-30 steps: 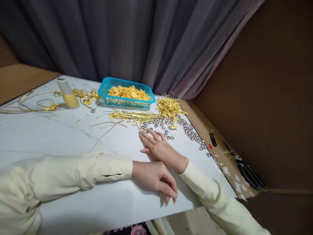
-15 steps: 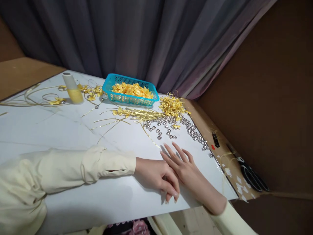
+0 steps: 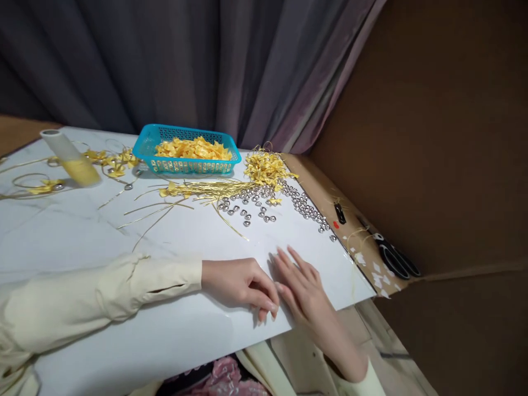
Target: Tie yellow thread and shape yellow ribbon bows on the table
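Note:
My left hand (image 3: 242, 283) rests on the white tabletop with its fingers loosely curled under and the thumb near the index finger. Nothing shows between them. Close beside it, my right hand (image 3: 310, 297) lies palm down near the front edge, fingers stretched out, holding nothing. Beyond both hands are scattered silver beads (image 3: 307, 204). A bundle of gold cords (image 3: 223, 190) ends in a cluster of yellow ribbon flowers (image 3: 266, 166). Several loose cords (image 3: 159, 211) lie left of the beads.
A turquoise basket (image 3: 190, 166) of yellow ribbon pieces (image 3: 193, 148) stands at the back by a grey curtain (image 3: 177, 66). A spool of yellow thread (image 3: 78, 168) tilts at the left. Black-handled scissors (image 3: 394, 256) and white scraps (image 3: 377, 275) lie on the brown surface at right.
The view has swung right, so the table things sit further left. My right hand has drawn back slightly from my left, leaving a small gap; before, they overlapped in view.

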Available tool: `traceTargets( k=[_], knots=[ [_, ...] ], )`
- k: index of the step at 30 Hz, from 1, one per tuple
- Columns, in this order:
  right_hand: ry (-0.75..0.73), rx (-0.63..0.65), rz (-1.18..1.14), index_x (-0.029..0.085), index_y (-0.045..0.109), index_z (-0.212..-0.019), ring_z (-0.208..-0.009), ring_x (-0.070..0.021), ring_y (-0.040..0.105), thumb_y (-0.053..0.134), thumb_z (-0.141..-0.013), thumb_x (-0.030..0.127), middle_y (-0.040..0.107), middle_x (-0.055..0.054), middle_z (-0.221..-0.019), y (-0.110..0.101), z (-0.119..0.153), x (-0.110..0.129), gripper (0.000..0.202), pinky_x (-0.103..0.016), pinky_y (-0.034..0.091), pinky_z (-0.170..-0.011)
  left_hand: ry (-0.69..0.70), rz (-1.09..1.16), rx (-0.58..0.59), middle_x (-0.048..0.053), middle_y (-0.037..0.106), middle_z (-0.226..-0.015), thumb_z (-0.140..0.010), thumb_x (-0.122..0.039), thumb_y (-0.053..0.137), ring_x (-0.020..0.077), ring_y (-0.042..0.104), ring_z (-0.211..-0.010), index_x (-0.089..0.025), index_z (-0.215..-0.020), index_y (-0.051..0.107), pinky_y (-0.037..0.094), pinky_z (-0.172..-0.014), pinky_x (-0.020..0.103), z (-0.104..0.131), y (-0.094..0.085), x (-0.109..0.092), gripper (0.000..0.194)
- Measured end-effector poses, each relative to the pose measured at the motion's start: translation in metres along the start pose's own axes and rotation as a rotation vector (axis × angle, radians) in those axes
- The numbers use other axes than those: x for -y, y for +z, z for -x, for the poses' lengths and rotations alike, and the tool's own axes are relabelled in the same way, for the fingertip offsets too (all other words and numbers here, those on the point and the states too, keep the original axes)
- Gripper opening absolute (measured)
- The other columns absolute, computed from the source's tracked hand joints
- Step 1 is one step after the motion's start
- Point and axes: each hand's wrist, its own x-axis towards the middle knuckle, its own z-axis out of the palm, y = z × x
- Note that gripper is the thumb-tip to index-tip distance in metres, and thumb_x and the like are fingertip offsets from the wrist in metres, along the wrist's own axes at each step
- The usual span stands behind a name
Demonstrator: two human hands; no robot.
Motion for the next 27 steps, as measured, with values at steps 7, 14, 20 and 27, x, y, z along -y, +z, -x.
traceTargets(
  k=[7, 14, 20, 27],
  knots=[
    [0.057, 0.019, -0.172, 0.021, 0.034, -0.147, -0.128, -0.0194, 0.047, 0.038, -0.099, 0.020, 0.050, -0.007, -0.137, 0.000, 0.013, 0.009, 0.048, -0.040, 0.042, -0.106, -0.026, -0.002, -0.012, 0.006, 0.066, -0.064, -0.087, -0.045, 0.059, 0.0127, 0.061, -0.062, -0.011, -0.081, 0.069, 0.047, -0.063, 0.021, 0.000, -0.001, -0.002, 0.036],
    [0.543, -0.322, -0.365, 0.019, 0.072, -0.104, -0.102, -0.0214, 0.065, 0.052, -0.093, 0.032, 0.069, -0.006, -0.110, -0.018, 0.050, 0.023, 0.026, -0.028, 0.052, -0.090, -0.033, 0.001, -0.005, 0.005, 0.067, -0.064, -0.088, -0.039, 0.058, 0.0114, 0.062, -0.061, -0.012, -0.082, 0.069, 0.046, -0.061, 0.020, 0.000, -0.002, -0.001, 0.030],
    [1.283, -0.130, -0.687, 0.013, 0.064, -0.049, -0.042, -0.0136, 0.050, 0.059, -0.074, 0.069, 0.055, -0.006, -0.040, -0.015, 0.060, 0.017, 0.062, -0.023, 0.040, -0.045, -0.046, -0.014, -0.022, 0.005, 0.067, -0.065, -0.088, -0.032, 0.059, 0.0105, 0.062, -0.061, -0.012, -0.082, 0.070, 0.046, -0.060, 0.018, 0.000, -0.003, 0.000, 0.024],
    [1.269, -0.045, -1.593, 0.011, 0.061, -0.043, -0.027, -0.0101, 0.044, 0.060, -0.067, 0.075, 0.050, -0.007, -0.032, 0.025, 0.045, 0.041, 0.068, -0.018, 0.024, -0.034, -0.060, -0.044, -0.039, 0.004, 0.067, -0.064, -0.088, -0.023, 0.056, 0.0095, 0.061, -0.059, -0.012, -0.081, 0.069, 0.046, -0.059, 0.017, -0.001, -0.001, -0.001, 0.018]
  ],
)
